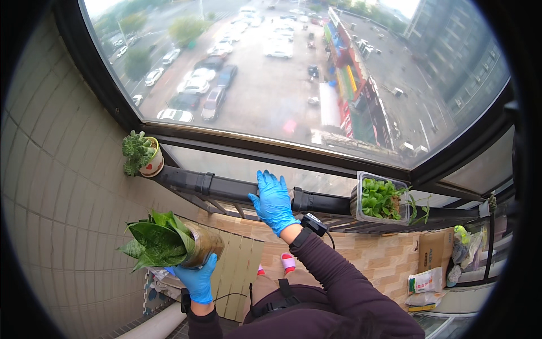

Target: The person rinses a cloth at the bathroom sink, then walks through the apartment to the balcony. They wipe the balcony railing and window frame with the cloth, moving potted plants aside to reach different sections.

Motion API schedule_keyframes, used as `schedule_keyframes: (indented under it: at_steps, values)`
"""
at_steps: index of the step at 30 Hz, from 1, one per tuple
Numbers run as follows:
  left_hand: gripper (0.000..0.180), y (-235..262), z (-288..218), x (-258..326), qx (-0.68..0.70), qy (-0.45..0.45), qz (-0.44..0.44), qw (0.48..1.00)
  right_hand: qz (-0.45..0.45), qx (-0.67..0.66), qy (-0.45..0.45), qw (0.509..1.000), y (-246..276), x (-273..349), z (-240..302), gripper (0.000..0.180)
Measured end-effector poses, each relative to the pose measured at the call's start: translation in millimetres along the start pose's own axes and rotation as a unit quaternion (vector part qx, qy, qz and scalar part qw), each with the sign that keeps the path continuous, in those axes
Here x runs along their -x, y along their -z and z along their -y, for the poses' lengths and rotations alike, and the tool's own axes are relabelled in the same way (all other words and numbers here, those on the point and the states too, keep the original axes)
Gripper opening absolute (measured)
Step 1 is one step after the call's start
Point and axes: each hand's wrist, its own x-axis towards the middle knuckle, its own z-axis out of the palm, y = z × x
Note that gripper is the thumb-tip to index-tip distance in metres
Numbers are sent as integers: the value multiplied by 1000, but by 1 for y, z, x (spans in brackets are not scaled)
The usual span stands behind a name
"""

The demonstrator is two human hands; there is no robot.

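My left hand [197, 279], in a blue glove, grips a potted broad-leaved green plant [159, 240] by its brownish pot [206, 244]. The pot is tilted, its leaves pointing left, with my fingers partly hidden beneath it. My right hand [273, 204], also gloved in blue, lies with outstretched fingers on the black railing [234, 191] below the window. Nothing shows in its grasp. A small black device [314, 224] with a cable is at the right wrist.
A succulent [137, 152] in a decorated pot stands at the railing's left end. Toward the right, a clear plastic box of leafy seedlings [381, 199] sits on the rail. Past the window frame [271, 146] is a car park. A cardboard box [435, 250] and bags [424, 281] lie on the right.
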Motion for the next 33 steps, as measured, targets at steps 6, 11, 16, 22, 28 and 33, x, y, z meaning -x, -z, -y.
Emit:
schedule_keyframes:
  at_steps: [6, 11, 16, 22, 28, 33]
  values:
    - [106, -6, 5, 3, 16, -14, 9, 1000, 83, 115, 22, 990, 34, 27, -26, 73]
    - [104, -9, 3, 4, 10, -40, 22, 999, 70, 55, 31, 996, 26, 31, -34, 54]
    - [91, -9, -6, 7, 20, -25, 8, 999, -9, 83, 2, 997, -16, 24, -8, 49]
    - [94, -4, 0, 4, 4, -36, -22, 999, 9, 15, 48, 999, -53, -10, 33, 48]
    - [103, 12, 17, 2, -91, -58, -31, 994, 10, -35, 93, 995, -88, -55, 78, 51]
    - [102, 11, 11, 5, -45, -37, -5, 998, 13, 12, 97, 995, -71, -38, 60, 51]
